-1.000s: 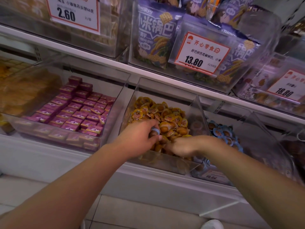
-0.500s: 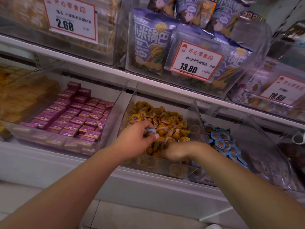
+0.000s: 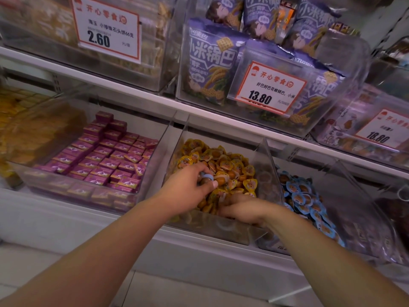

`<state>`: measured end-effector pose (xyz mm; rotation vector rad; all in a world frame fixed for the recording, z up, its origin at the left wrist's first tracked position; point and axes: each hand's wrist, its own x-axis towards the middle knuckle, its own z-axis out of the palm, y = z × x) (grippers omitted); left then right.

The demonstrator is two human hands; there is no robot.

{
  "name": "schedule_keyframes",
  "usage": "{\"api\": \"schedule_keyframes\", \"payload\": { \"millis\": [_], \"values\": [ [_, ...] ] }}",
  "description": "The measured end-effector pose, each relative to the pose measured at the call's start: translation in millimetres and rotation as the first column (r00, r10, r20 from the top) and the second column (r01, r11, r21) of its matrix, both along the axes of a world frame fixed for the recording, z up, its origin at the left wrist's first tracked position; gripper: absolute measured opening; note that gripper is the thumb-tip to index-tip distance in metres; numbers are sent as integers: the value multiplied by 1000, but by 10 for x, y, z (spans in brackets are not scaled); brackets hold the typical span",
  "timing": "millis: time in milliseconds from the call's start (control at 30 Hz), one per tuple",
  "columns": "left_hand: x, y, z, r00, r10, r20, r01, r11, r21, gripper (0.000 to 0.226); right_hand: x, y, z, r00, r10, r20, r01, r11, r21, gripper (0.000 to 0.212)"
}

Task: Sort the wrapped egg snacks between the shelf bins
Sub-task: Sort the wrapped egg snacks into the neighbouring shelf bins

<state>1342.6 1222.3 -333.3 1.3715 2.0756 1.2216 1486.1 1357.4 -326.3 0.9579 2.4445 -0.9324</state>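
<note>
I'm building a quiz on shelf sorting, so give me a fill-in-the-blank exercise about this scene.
1. The left hand pinches a wrapped egg snack with a ____ lid.
2. Both hands are in the clear plastic bin of ____-wrapped egg snacks.
3. The orange-bordered price tag above that bin reads ____.

Missing: blue; yellow; 13.80
</note>
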Motion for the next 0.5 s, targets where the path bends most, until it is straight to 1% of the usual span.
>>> {"api": "schedule_keyframes", "payload": {
  "millis": [33,67,100,133,167,200,233,267,300,333,367,400,433,467,500],
  "values": [
    [-2,9,0,1000,6,15,-7,1000,9,15,23,11,-42,996,-58,-75,56,998,-27,13],
    [-4,17,1,999,13,34,-14,1000,19,13,43,1,-67,973,-138,-183,121,988,-99,15],
    [-5,24,3,998,19,60,-21,999,29,12,56,-18,-65,918,-259,-300,199,956,-216,16],
    [-10,36,10,995,22,94,-26,999,40,10,57,-39,-40,826,-403,-393,265,894,-361,17],
    [-12,47,20,990,28,136,-35,998,52,9,47,-56,6,728,-515,-453,294,831,-472,16],
    [-7,57,41,978,38,204,-52,997,61,8,24,-52,64,653,-564,-505,293,803,-518,15],
    [7,66,73,949,49,311,-74,995,69,8,-9,-43,122,604,-572,-554,284,805,-521,15],
    [32,72,114,885,54,463,-99,992,73,8,-55,-51,185,566,-564,-601,274,816,-508,14],
    [63,78,161,768,49,639,-121,990,70,10,-102,-73,252,529,-558,-639,272,825,-495,13],
    [94,86,210,609,29,793,-134,989,67,14,-152,-94,294,497,-549,-672,274,834,-479,13],
    [117,90,255,453,0,891,-138,988,70,18,-195,-117,316,472,-535,-701,283,845,-454,12],
    [132,100,288,338,-36,940,-132,988,86,22,-222,-142,327,460,-517,-722,293,856,-426,13],
    [141,107,310,267,-77,961,-123,986,113,24,-237,-169,330,465,-495,-734,294,868,-400,13],
    [147,116,320,228,-109,968,-124,982,139,25,-241,-190,328,480,-482,-733,290,876,-386,14],
    [152,118,322,211,-121,970,-139,979,153,25,-230,-196,322,496,-484,-721,293,875,-385,18]
  ]
}}
